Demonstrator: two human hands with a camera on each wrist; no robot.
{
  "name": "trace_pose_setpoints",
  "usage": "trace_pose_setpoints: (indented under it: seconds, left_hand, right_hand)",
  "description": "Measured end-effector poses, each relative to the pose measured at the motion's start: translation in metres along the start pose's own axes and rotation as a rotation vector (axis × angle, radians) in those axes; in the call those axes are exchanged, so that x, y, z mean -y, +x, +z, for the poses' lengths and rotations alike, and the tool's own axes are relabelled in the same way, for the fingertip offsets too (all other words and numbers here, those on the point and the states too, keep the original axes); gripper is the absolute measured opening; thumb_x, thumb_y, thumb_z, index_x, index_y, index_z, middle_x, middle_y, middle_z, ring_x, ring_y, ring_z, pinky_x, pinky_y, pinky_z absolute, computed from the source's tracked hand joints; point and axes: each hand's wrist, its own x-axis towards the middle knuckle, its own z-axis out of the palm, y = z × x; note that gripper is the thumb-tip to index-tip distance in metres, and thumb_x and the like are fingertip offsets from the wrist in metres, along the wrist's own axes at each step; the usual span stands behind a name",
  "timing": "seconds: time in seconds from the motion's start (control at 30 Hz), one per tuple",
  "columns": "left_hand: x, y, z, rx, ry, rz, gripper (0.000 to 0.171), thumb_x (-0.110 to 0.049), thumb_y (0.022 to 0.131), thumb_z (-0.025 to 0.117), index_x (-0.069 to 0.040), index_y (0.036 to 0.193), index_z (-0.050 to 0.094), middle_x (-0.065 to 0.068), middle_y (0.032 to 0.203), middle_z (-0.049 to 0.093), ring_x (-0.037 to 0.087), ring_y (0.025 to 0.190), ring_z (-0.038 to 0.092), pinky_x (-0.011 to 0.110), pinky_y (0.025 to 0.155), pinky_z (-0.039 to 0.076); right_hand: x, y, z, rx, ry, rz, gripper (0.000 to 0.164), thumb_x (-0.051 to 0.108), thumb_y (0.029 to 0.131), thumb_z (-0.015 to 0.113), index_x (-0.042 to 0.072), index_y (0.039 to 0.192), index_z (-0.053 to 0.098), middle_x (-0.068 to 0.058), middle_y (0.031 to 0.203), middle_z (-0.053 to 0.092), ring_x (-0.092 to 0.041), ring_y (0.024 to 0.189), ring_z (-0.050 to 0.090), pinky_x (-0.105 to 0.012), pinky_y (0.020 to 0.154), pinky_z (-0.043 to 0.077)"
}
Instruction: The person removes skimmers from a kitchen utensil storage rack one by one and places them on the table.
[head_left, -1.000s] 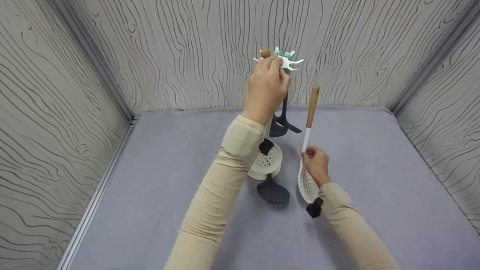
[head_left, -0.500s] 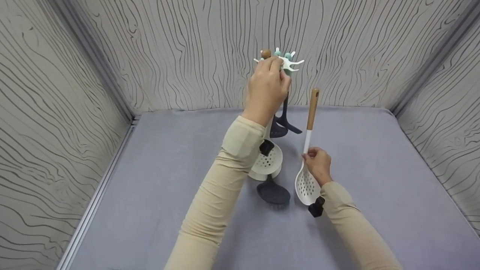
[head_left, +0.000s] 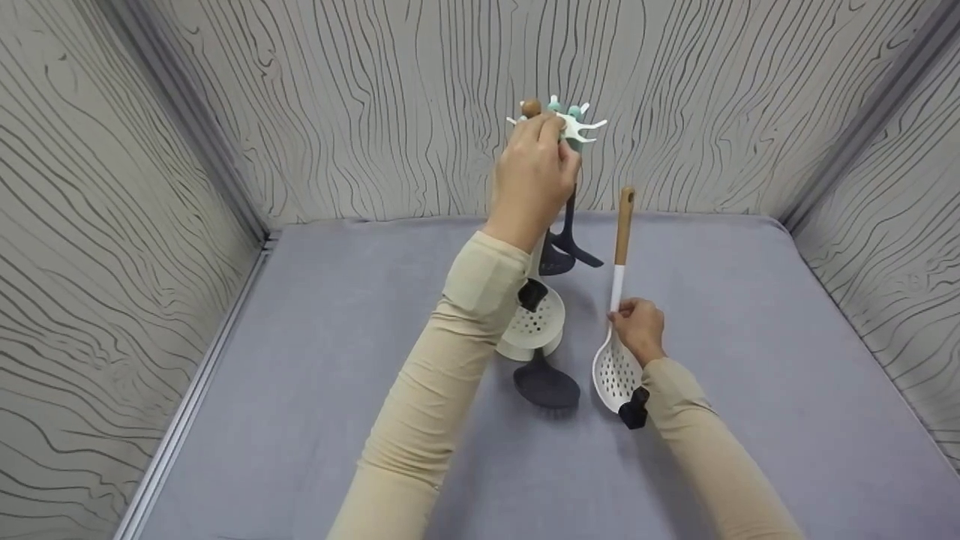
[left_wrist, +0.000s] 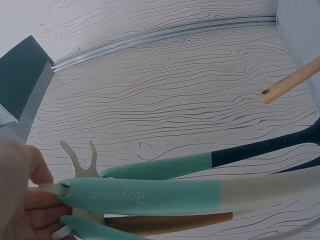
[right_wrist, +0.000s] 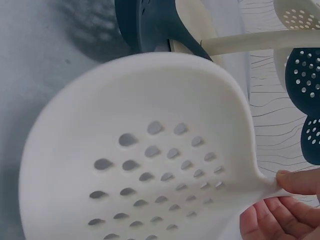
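Note:
A white slotted spoon (head_left: 616, 367) with a wooden handle stands nearly upright, its holed bowl low. My right hand (head_left: 637, 326) pinches its neck between thumb and fingers; the right wrist view shows the bowl (right_wrist: 170, 95) up close and the thumb over the neck. Raised at the top of a utensil stand (head_left: 579, 127) with pale forked hooks, my left hand (head_left: 531, 176) grips the stand's top. In the left wrist view, mint-handled utensils (left_wrist: 140, 196) hang beside the left fingers (left_wrist: 40, 217). The stand's post is mostly hidden behind the left arm.
Another white slotted utensil (head_left: 551, 322) hangs on the stand above its pale base (head_left: 517, 351). A dark utensil (head_left: 547, 386) with a broad head is in front. Two more dark utensils (head_left: 581, 253) hang behind. A grey cloth (head_left: 337, 337) covers the table, with patterned walls (head_left: 420, 97) around.
The right hand has lowered the slotted spoon slightly and moved it a little nearer, and its bowl has turned to face me more. My left hand stays at the stand's top.

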Motion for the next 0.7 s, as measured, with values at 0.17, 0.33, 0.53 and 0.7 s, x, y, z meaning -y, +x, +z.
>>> trace_pose_setpoints:
  seconds: [0.17,0.33,0.53,0.7]
  left_hand:
    - [0.001,0.000,-0.001,0.008,-0.003,-0.002,0.033,-0.018,0.098,0.044,-0.006,0.126,0.059,0.005,0.133,0.061,0.016,0.123,0.057,0.023,0.102,0.051]
    - [0.001,-0.001,-0.002,0.008,0.002,-0.007,0.033,-0.019,0.099,0.044,-0.007,0.126,0.059,0.004,0.133,0.060,0.016,0.123,0.057,0.022,0.101,0.052]
    - [0.001,-0.002,-0.003,0.015,0.005,-0.009,0.034,-0.019,0.099,0.044,-0.007,0.127,0.058,0.004,0.133,0.060,0.016,0.122,0.057,0.022,0.100,0.052]
    - [0.001,-0.003,-0.001,-0.027,0.008,0.018,0.032,-0.017,0.098,0.045,-0.006,0.123,0.060,0.005,0.130,0.062,0.017,0.121,0.058,0.023,0.100,0.053]
  right_hand:
    - [-0.002,0.002,0.003,0.025,-0.040,0.031,0.021,0.007,0.085,0.064,-0.010,0.098,0.066,-0.026,0.096,0.070,-0.033,0.086,0.066,-0.024,0.065,0.049]
    - [-0.004,0.003,0.006,0.050,-0.061,0.061,0.021,0.007,0.085,0.064,-0.010,0.097,0.067,-0.025,0.096,0.070,-0.032,0.086,0.065,-0.025,0.065,0.048]
    - [-0.006,0.002,0.011,0.089,-0.090,0.073,0.022,0.007,0.084,0.066,-0.011,0.097,0.067,-0.028,0.098,0.069,-0.032,0.086,0.063,-0.029,0.066,0.049]
    - [-0.009,0.001,0.013,0.110,-0.132,0.054,0.021,0.007,0.083,0.065,-0.011,0.093,0.066,-0.027,0.093,0.069,-0.028,0.078,0.061,-0.027,0.060,0.047]
